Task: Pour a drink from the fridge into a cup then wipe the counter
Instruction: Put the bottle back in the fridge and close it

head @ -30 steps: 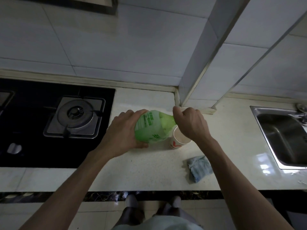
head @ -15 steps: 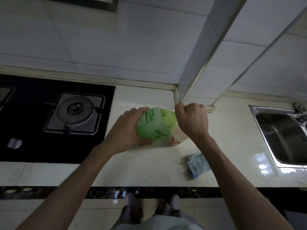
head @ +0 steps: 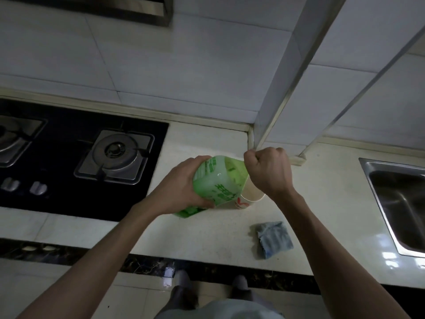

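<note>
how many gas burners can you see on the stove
2. One burner sits whole on the black hob, left of the green bottle; the other is cut off by the left picture edge. More may lie out of frame.

Green bottle (head: 216, 180), blue-grey cloth (head: 273, 239)

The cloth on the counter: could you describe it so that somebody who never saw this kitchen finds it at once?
Start at the steel sink on the right and move left onto the pale counter. Near its front edge lies a crumpled blue-grey cloth, apart from the paper cup and green bottle farther back. It is the only soft thing there, lying untouched.
</note>
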Demonstrator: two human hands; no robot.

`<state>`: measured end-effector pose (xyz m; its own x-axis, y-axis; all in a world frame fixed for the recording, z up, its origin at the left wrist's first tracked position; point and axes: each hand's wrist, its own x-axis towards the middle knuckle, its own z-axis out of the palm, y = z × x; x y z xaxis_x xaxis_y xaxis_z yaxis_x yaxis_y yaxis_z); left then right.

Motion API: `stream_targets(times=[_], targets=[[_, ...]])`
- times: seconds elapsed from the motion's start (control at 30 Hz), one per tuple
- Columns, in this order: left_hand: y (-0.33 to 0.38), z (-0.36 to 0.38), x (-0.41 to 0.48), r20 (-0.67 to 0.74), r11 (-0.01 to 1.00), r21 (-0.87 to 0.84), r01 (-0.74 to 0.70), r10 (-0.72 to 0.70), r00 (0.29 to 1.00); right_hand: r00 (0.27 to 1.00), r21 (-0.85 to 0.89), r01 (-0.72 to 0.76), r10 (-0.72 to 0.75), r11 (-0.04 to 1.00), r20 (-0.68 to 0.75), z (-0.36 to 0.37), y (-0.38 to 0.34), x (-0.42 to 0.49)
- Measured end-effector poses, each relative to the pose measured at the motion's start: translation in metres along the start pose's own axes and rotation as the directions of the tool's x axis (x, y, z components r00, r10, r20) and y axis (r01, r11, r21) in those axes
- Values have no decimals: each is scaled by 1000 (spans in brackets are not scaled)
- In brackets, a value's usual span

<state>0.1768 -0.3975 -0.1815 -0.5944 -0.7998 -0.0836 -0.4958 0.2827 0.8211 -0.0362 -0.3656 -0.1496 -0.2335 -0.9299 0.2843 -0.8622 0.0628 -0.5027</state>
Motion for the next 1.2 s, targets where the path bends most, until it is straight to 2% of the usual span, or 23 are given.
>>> stream_targets(times=[0.07,0.2,0.27,0.37,0.43,0.5,0.57,0.7,0.8,0.93,1.03,1.2], targets=[[5,15,-1,-79,1000,12,25,-24,997,999,24,-28,27,999,30,-3,6,3],[21,46,0,-270,977,185,109,-56,961,989,81,-122,115,989,89,-11,23,10],[32,61,1,-345,964,218,150,-68,936,983,100,-157,145,983,112,-17,30,16],[47,79,4,-432,960,182,212,-116,894,978,153,-121,92,981,186,-27,42,23],[55,87,3,-490,965,81,249,-179,853,967,307,-97,16,947,255,-33,48,25],[63,91,-3,-542,962,-67,266,-259,799,950,489,-80,-82,869,301,-35,52,20],[70,96,-14,-577,940,-185,285,-339,743,917,569,-31,-203,822,343,-30,53,12],[77,101,-48,-638,897,-283,339,-440,631,857,701,-2,-360,713,368,-16,40,-8],[77,98,-81,-691,866,-319,385,-491,531,810,760,0,-445,650,381,-8,17,-26],[74,86,-135,-757,833,-385,398,-531,381,708,810,74,-603,581,368,6,-26,-53],[68,81,-177,-770,813,-445,375,-561,303,637,838,127,-692,530,341,17,-59,-74],[49,79,-255,-786,776,-548,313,-605,123,495,869,152,-797,471,345,39,-124,-119]])
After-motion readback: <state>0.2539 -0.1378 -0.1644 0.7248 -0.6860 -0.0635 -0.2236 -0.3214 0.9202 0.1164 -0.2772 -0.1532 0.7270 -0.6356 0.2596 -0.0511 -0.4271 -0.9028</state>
